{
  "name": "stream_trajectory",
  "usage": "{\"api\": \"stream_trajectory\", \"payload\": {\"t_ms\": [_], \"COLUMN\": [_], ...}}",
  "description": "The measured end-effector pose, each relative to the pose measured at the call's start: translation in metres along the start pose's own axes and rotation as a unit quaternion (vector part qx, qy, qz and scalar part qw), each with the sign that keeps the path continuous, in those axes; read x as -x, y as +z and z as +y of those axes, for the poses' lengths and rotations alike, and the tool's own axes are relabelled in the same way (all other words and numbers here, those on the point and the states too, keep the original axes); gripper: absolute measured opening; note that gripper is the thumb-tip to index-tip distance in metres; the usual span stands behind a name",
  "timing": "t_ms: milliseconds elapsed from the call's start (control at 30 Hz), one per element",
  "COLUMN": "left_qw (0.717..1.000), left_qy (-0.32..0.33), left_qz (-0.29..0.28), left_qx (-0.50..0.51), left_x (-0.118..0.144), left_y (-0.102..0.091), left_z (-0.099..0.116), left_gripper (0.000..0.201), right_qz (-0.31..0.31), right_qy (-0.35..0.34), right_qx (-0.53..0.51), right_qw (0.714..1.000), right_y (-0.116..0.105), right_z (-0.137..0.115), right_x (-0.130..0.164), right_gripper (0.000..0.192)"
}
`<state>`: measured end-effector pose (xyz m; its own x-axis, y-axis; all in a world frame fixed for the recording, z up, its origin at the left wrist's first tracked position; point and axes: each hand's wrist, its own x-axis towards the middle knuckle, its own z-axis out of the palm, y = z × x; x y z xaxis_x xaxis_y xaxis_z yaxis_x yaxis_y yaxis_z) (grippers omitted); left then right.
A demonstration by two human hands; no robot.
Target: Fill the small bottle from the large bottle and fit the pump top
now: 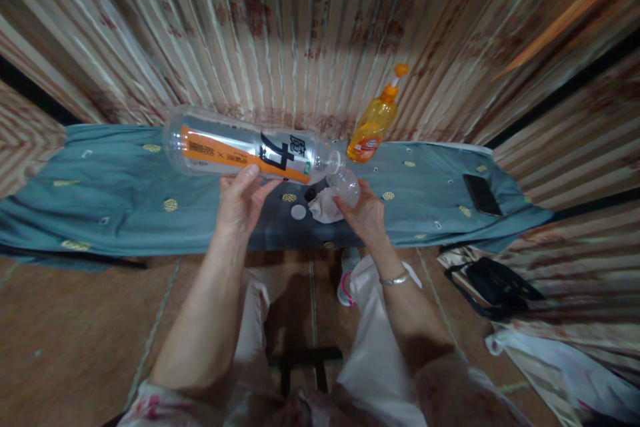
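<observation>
My left hand (pixel 243 200) grips a large clear plastic bottle (pixel 225 147) from below, its label orange and silver with black characters. The bottle lies nearly level in the air, mouth toward the right. In my right hand (pixel 367 210) is a small clear plastic container (pixel 347 185), held against the big bottle's mouth. Whether it is a cup or a small bottle I cannot make out. Under it, on the teal cloth, sit a crumpled whitish bundle (pixel 326 207), a small black piece (pixel 311 194) and a round white cap (pixel 299 212).
An orange pump bottle (pixel 373 127) with yellow liquid stands at the cloth's back edge. A black phone (pixel 482 195) lies on the right of the teal cloth (pixel 115 193). Striped curtains (pixel 300 33) hang behind. A black bag (pixel 500 283) rests low on the right.
</observation>
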<state>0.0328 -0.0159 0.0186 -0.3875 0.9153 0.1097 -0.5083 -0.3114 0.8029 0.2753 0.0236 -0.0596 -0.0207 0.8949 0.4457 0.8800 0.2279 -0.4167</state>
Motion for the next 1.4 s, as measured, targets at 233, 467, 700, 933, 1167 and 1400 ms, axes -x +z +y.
{"api": "stream_trajectory", "payload": {"t_ms": [233,467,700,933,1167,1400], "left_qw": [1.000,1.000,1.000,1.000,1.000,1.000], "left_qy": [-0.001,0.003,0.005,0.013,0.005,0.011], "left_qz": [0.003,-0.005,0.011,-0.008,0.000,-0.010], "left_qx": [0.000,0.013,0.006,-0.006,0.015,0.008], "left_x": [-0.0001,-0.0003,-0.0006,-0.0013,-0.0012,-0.0007], "left_y": [-0.0003,0.0019,0.0014,-0.0019,-0.0007,-0.0009], "left_z": [-0.0004,0.0008,-0.0007,-0.0017,-0.0010,-0.0010], "left_gripper": [0.042,0.045,0.042,0.042,0.041,0.042], "right_qz": [-0.005,-0.006,-0.009,-0.004,0.008,0.000], "right_qy": [0.007,0.003,0.005,-0.004,-0.009,-0.003], "right_qx": [0.003,0.002,0.006,0.002,-0.004,-0.005], "right_qw": [1.000,1.000,1.000,1.000,1.000,1.000], "right_y": [-0.0012,-0.0008,-0.0014,-0.0007,0.0014,-0.0001], "right_z": [-0.0015,-0.0009,-0.0016,-0.0001,0.0017,0.0001], "right_x": [-0.0003,-0.0005,-0.0006,-0.0008,-0.0001,-0.0004], "right_gripper": [0.065,0.066,0.065,0.065,0.063,0.064]}}
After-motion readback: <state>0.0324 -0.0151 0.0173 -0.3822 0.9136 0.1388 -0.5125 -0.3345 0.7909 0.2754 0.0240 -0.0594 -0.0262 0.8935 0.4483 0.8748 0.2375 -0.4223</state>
